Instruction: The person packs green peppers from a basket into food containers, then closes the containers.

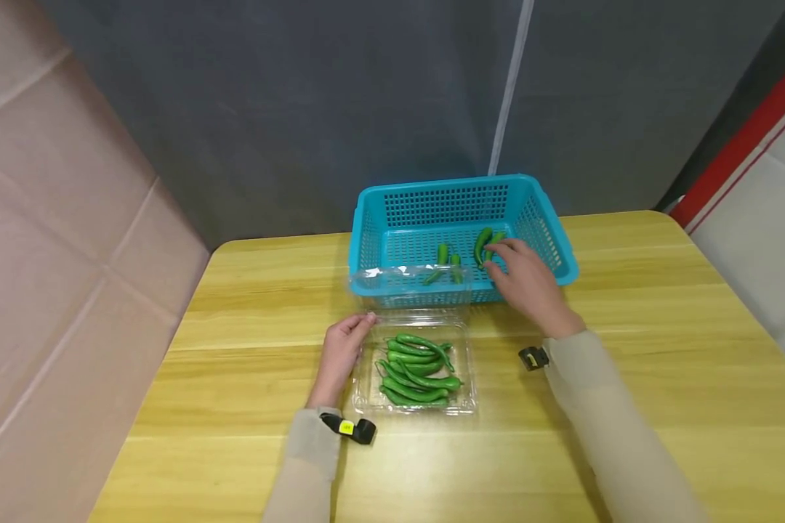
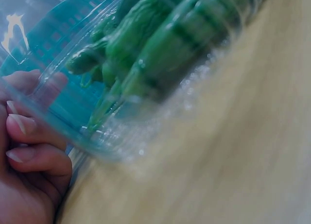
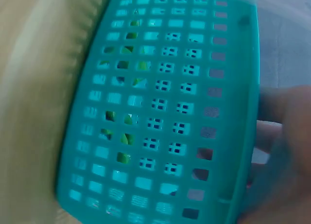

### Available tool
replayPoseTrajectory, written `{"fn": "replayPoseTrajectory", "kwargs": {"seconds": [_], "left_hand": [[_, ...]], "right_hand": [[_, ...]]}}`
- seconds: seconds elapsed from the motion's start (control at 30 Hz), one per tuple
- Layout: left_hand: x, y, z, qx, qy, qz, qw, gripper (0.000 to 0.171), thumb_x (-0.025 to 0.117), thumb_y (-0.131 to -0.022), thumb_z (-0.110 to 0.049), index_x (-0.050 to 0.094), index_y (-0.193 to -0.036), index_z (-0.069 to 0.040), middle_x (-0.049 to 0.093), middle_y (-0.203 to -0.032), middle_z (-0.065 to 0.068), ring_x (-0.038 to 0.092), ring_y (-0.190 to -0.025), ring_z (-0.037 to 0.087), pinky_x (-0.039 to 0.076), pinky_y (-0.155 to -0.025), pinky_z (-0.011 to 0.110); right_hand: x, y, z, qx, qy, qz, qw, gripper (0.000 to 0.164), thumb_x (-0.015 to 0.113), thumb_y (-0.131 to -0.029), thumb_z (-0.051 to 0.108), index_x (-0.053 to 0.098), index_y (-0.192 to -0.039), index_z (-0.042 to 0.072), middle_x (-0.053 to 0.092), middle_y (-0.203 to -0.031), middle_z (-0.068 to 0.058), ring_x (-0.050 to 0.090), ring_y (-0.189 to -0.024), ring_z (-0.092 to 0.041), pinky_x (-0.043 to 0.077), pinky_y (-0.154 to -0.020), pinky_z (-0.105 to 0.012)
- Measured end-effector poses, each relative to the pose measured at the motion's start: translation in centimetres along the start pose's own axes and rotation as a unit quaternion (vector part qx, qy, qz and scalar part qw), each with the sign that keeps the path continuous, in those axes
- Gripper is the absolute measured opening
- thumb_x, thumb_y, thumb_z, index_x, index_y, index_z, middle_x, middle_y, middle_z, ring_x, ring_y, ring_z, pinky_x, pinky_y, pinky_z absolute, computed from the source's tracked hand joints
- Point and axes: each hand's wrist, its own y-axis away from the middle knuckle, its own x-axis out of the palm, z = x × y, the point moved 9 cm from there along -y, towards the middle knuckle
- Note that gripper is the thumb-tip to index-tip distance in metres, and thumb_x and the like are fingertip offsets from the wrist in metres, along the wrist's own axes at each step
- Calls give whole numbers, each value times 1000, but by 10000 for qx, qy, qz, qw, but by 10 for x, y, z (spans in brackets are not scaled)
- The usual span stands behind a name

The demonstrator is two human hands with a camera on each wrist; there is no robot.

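A clear plastic clamshell box (image 1: 467, 392) stands on the table with its lid raised toward the basket. Several green chili peppers (image 1: 419, 370) lie inside it. My left hand (image 1: 344, 352) pinches the box at its left side near the hinge; in the left wrist view the fingers (image 2: 39, 161) curl at the plastic edge. Behind the box is a blue plastic basket (image 1: 445, 187) holding a few more peppers. Inside its right part, my right hand (image 1: 530, 283) has thumb and fingers about a green chili pepper (image 1: 496, 237). The basket wall mostly hides those fingers in the right wrist view.
The raised lid (image 1: 408, 280) overlaps the basket's front rim. Beside the right hand's pepper lies another pepper (image 1: 481, 241). A dark grey curtain (image 1: 301, 131) hangs behind the wooden table (image 1: 235, 392). Each wrist wears a black strap.
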Motion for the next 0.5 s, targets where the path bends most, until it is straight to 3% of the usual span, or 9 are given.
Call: {"fn": "replayPoseTrajectory", "kwargs": {"seconds": [0.23,0.5], "left_hand": [[0,-2,2,51,24,24,10000,34,55,-88,-35,67,-99,-5,52,-69,28,31,-33,5,28,-31,22],[-2,-13,29,14,47,-107,9999,41,58,-80,-51,69,-92,-14,55,-62,13,32,-33,10,29,-29,27]], "right_hand": [[10,-11,-6,388,386,921,9942,47,47,-92,27,39,-132,4,32,-134,-22,32,-120,-40,31,-93,-56],[26,-21,-17,819,414,1843,9786,62,47,-92,27,18,-141,2,18,-140,-27,22,-124,-45,28,-93,-59]]}}
